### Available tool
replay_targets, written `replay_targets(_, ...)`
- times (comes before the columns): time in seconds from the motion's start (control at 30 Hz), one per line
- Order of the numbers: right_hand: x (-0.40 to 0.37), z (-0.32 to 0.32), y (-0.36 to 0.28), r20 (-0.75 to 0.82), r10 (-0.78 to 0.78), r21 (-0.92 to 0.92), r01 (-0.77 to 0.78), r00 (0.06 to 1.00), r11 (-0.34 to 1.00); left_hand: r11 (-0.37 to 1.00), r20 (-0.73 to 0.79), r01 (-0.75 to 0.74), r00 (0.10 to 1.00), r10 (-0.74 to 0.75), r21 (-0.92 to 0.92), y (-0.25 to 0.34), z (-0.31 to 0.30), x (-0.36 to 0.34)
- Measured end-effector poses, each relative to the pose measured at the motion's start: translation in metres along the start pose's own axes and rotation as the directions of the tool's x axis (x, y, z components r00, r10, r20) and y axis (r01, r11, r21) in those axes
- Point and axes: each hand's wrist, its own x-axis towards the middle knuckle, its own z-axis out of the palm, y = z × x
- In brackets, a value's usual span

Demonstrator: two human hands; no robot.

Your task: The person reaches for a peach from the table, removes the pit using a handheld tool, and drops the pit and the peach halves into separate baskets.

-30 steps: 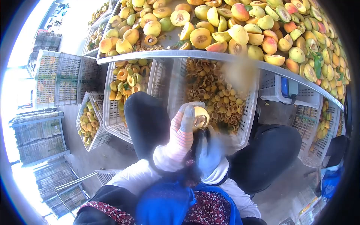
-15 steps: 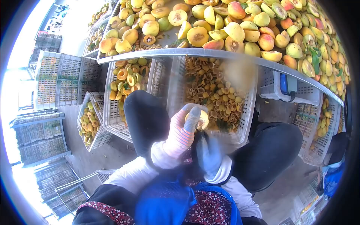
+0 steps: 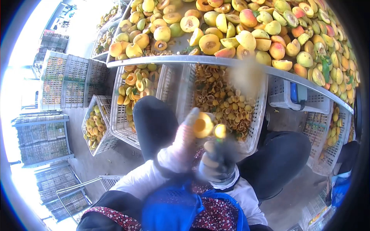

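A halved yellow fruit (image 3: 203,125), its hollow facing up, is held between the thumb and fingers of my gloved left hand (image 3: 186,133). My gloved right hand (image 3: 219,161) is closed just to the right, blurred, around a dark object whose shape is unclear. A small round yellow piece (image 3: 220,131) shows at the upper end of that object. Both hands are over my lap, in front of a crate (image 3: 254,133) of small brown and yellow pieces (image 3: 231,111).
A metal-edged table (image 3: 169,59) heaped with whole and halved fruit (image 3: 277,50) spans the top. A crate (image 3: 115,115) of fruit halves stands left of my knee, with another crate (image 3: 104,144) beside it. Stacked crates (image 3: 73,81) stand farther left. A person's blue clothing (image 3: 341,188) shows at right.
My right hand has turned and closed, and the small yellow piece now shows apart from the fruit half. The fruit's hollow now faces the camera. The view has shifted slightly.
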Motion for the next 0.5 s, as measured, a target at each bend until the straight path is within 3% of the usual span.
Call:
replay_targets(0.07,0.002,0.006,-0.006,-0.167,-0.029,0.012,0.031,0.986,0.999,0.969,-0.124,-0.225,0.964,0.237,0.103,0.019,-0.028,0.010)
replay_targets(0.13,-0.003,0.000,-0.001,-0.352,-0.107,-0.068,0.089,0.930,0.994,0.807,-0.160,-0.536,0.799,0.579,0.247,0.061,-0.064,0.022)
replay_targets(0.17,-0.002,-0.005,-0.003,-0.359,-0.129,-0.117,0.092,0.925,0.989,0.334,0.002,-0.478,0.575,0.818,0.812,0.088,-0.088,0.031)
replay_targets(0.2,-0.001,-0.003,-0.004,-0.390,-0.138,-0.190,0.067,0.910,0.980,-0.298,0.320,-0.119,0.403,0.858,0.947,0.108,-0.101,0.038)
replay_targets(0.27,0.002,-0.003,-0.005,-0.446,-0.174,-0.322,0.024,0.878,0.947,-0.443,0.416,-0.015,0.378,0.828,0.896,0.124,-0.093,0.045)
replay_targets(0.3,0.004,-0.006,-0.006,-0.526,-0.168,-0.293,0.007,0.833,0.956,-0.509,0.459,0.041,0.375,0.805,0.860,0.132,-0.088,0.046)
replay_targets(0.33,0.006,-0.013,-0.004,-0.564,-0.284,-0.436,0.013,0.775,0.900,-0.391,0.429,-0.177,0.345,0.835,0.903,0.128,-0.051,0.045)
replay_targets(0.37,0.007,-0.022,-0.002,-0.582,-0.400,-0.569,-0.003,0.708,0.822,-0.471,0.540,-0.268,0.335,0.772,0.840,0.125,-0.034,0.055)
replay_targets(0.43,0.009,-0.025,-0.003,-0.588,-0.520,-0.678,-0.026,0.619,0.735,-0.312,0.465,-0.356,0.527,0.712,0.881,0.117,0.015,0.077)
replay_targets(0.47,0.011,-0.022,-0.004,-0.598,-0.528,-0.667,-0.009,0.603,0.745,-0.334,0.442,-0.289,0.580,0.684,0.897,0.118,0.040,0.090)
replay_targets(0.5,0.010,-0.019,-0.005,-0.632,-0.507,-0.631,-0.009,0.586,0.776,-0.406,0.503,-0.298,0.563,0.656,0.864,0.120,0.056,0.110)
